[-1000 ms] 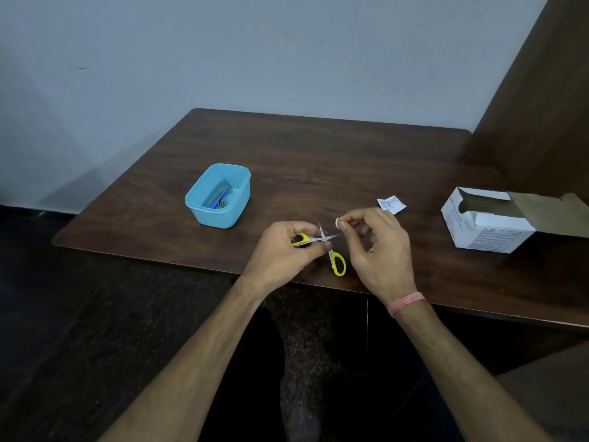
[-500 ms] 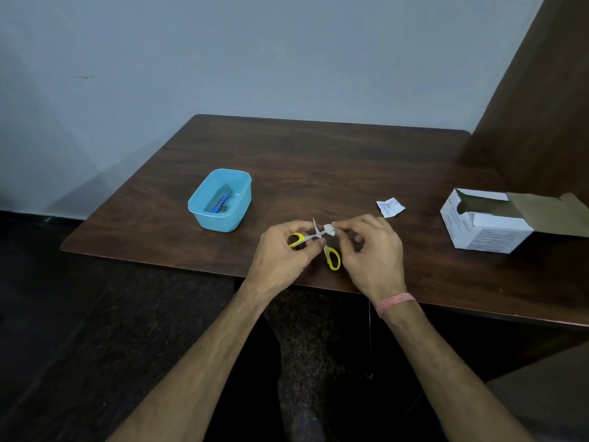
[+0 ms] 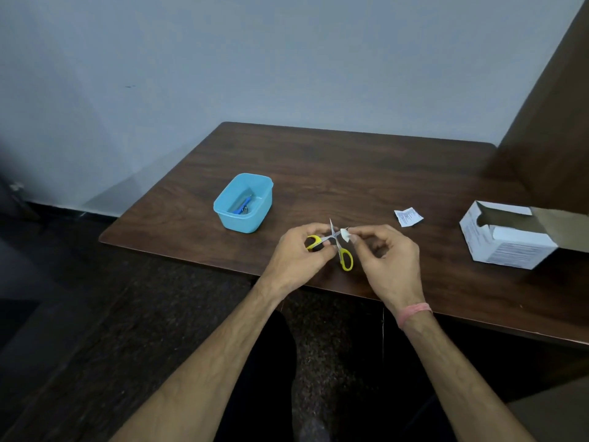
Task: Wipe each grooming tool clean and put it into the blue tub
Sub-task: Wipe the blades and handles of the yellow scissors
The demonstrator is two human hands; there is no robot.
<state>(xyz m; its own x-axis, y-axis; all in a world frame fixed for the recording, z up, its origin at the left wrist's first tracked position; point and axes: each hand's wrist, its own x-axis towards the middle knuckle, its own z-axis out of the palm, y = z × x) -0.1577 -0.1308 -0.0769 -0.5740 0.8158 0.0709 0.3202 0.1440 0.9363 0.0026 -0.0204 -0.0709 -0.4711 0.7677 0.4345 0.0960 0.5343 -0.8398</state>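
My left hand [image 3: 294, 256] grips small scissors [image 3: 345, 260] with yellow handles by one handle, blades spread apart, just above the table's near edge. My right hand [image 3: 387, 260] pinches a small white wipe [image 3: 345, 235] against the right blade. The blue tub [image 3: 243, 202] stands on the table to the left of my hands, with a blue-handled tool and some metal pieces [image 3: 243, 207] lying inside it.
A torn white sachet [image 3: 408, 216] lies on the dark wooden table [image 3: 350, 173] right of my hands. An open white cardboard box [image 3: 506, 239] stands at the far right. A brown panel rises beyond it, and a pale wall stands behind the table.
My right hand has brought the wipe in from just off the scissors onto the right blade. The scissors stay spread in my left hand.
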